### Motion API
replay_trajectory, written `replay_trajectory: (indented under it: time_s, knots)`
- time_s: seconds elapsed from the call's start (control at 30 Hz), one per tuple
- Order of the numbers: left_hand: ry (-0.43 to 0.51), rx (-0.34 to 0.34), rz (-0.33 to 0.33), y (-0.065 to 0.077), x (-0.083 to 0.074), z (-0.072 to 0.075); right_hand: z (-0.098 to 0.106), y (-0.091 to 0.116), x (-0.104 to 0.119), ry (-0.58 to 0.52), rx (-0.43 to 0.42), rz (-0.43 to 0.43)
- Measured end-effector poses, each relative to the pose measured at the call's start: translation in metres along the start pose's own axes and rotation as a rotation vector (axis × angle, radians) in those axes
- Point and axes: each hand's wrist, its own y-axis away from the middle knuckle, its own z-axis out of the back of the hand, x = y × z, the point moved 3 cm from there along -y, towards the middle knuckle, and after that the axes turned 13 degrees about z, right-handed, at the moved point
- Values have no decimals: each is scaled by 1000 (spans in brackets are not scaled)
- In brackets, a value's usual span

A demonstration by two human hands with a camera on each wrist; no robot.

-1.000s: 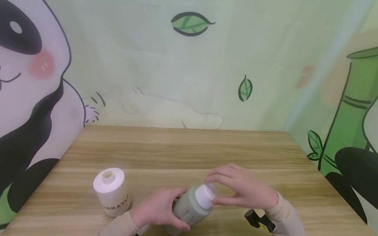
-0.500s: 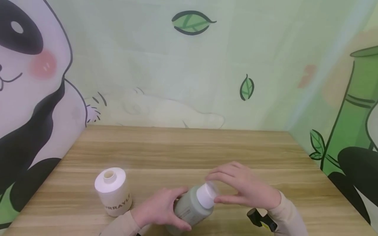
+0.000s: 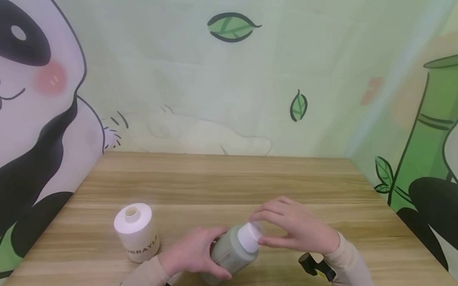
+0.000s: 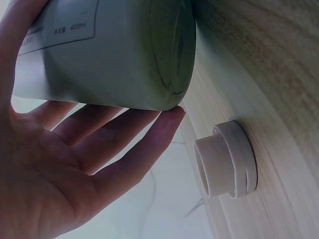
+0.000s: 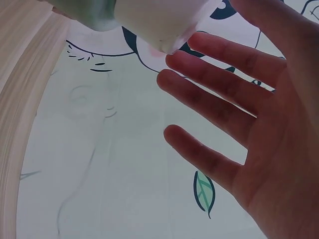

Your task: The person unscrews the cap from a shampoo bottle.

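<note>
A grey-green shampoo bottle [image 3: 230, 254] with a white cap [image 3: 249, 237] leans to the right over the table. My left hand [image 3: 193, 250] grips its body, thumb on the near side; in the left wrist view the fingers [image 4: 134, 142] lie along the bottle near its base. My right hand [image 3: 293, 228] pinches the cap between thumb and index finger. The right wrist view has the other fingers [image 5: 214, 109] spread beside the white cap [image 5: 154, 22]. To the left, an upright white bottle [image 3: 137, 234] with dark lettering has a bare neck.
A loose white ring-shaped cap [image 4: 224, 162] lies on the wooden table [image 3: 214, 182], below the bottle base in the left wrist view. A black device [image 3: 316, 266] is at my right wrist. Behind the table hangs a cloth backdrop [image 3: 171, 75] with panda and leaf drawings.
Both hands and the bottle hold nearly the same pose. The whole head view has shifted very slightly. The white bottle stays where it stood.
</note>
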Motion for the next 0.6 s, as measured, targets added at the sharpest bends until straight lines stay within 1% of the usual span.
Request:
replay_trajectory:
  time_s: [0.27, 0.37, 0.6]
  knots:
    - [33, 12, 3, 0, 1, -1, 3, 0, 3, -58, 29, 28]
    - [41, 15, 2, -1, 1, -1, 4, 1, 3, -66, 37, 20]
    - [37, 14, 2, -1, 2, -2, 3, 1, 2, -10, 27, -30]
